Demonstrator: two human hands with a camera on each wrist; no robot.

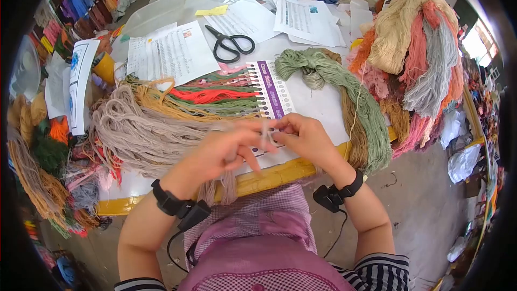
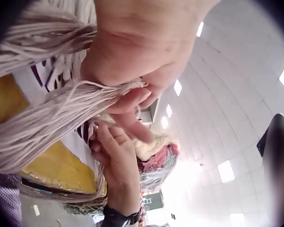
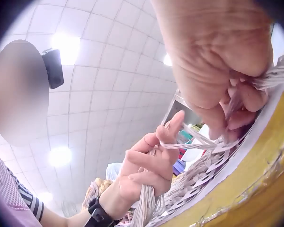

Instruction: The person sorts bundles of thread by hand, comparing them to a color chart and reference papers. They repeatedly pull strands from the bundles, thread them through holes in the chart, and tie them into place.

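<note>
Strands of pale mauve-grey thread (image 2: 52, 120) run through my left hand (image 1: 218, 148), whose fingers curl round them near the table's front edge. My right hand (image 1: 312, 137) pinches the thread's end with thumb and fingers at the lower end of a punched thread card (image 1: 269, 83). A short length of thread (image 3: 187, 145) stretches between the two hands in the right wrist view. Red, green, pink and ochre threads (image 1: 210, 96) hang from the card's holes, to its left. The card's lowest holes are hidden behind the hands.
Black-handled scissors (image 1: 231, 48) lie beyond the card among printed sheets (image 1: 172, 54). Green hanks (image 1: 344, 86) drape over the table edge at right. Beige, pink and grey skeins (image 1: 398, 32) pile up behind them. A yellow edge strip (image 1: 274, 177) borders the table's front.
</note>
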